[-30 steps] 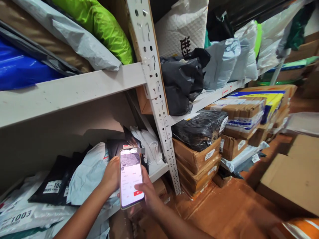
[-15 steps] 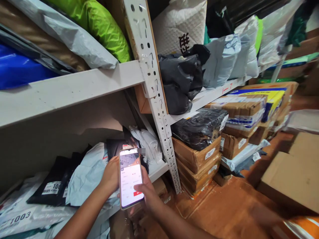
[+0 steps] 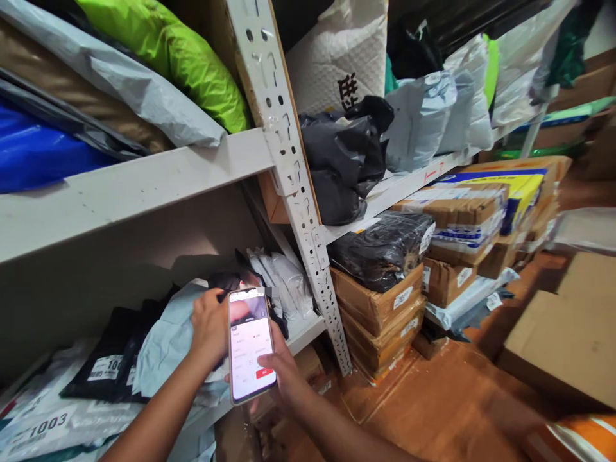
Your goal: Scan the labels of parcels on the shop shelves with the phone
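A smartphone (image 3: pixel 250 375) with a lit screen is held upright in my right hand (image 3: pixel 285 371), its thumb over the lower part of the screen near a red button. My left hand (image 3: pixel 210 324) reaches past the phone's left side onto the lower shelf, fingers bent, their tips partly hidden. Just beyond it lies a black plastic parcel (image 3: pixel 226 280), mostly covered by the phone. A pale blue-grey mailer bag (image 3: pixel 166 346) rests against the left hand's other side. The phone's camera picture shows a blurred pinkish shape over something dark.
White shelf post (image 3: pixel 303 192) rises right of the phone. Black labelled bags (image 3: pixel 103 366) and a white parcel marked 1003 (image 3: pixel 52 420) lie on the left. Cartons (image 3: pixel 373 314) are stacked on the brown floor. A large box (image 3: pixel 558 333) stands at right.
My left hand has shifted up and slightly left, its fingers bending over the parcels. The label in the phone's camera picture has given way to a blurred pinkish shape. My right hand still holds the phone.
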Demonstrator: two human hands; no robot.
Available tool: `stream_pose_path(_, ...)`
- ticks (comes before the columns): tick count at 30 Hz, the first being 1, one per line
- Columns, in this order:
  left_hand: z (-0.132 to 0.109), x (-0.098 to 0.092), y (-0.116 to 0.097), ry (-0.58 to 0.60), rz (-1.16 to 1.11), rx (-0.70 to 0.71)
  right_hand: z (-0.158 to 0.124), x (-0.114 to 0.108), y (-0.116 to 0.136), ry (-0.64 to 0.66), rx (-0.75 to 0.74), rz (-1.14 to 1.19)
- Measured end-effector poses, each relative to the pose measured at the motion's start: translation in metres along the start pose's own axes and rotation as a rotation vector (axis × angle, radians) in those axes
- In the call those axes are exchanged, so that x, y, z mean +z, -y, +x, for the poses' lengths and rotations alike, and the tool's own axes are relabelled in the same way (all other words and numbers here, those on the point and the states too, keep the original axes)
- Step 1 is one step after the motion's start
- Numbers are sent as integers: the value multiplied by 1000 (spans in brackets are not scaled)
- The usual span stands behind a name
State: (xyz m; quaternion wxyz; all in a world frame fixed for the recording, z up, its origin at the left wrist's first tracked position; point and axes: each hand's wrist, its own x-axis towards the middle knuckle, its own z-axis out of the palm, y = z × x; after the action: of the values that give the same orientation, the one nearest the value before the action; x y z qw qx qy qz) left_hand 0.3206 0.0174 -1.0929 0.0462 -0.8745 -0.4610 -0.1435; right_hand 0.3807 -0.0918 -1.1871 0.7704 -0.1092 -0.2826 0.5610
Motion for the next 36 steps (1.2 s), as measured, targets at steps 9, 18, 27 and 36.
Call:
stream_pose_path(9, 20, -11, 6, 202, -94, -31, 3, 7, 0, -2, 33, -24)
stream_pose_path(18, -19, -1, 7, -11, -32, 0, -7, 12, 10, -38, 20, -56)
stream_pose_path(27, -31, 0, 11, -15, 59, -52, -19, 24, 20, -16, 47, -54)
stream_pose_path(36, -42, -11, 0, 9, -47, -269, -29, 40, 28, 12, 62, -25)
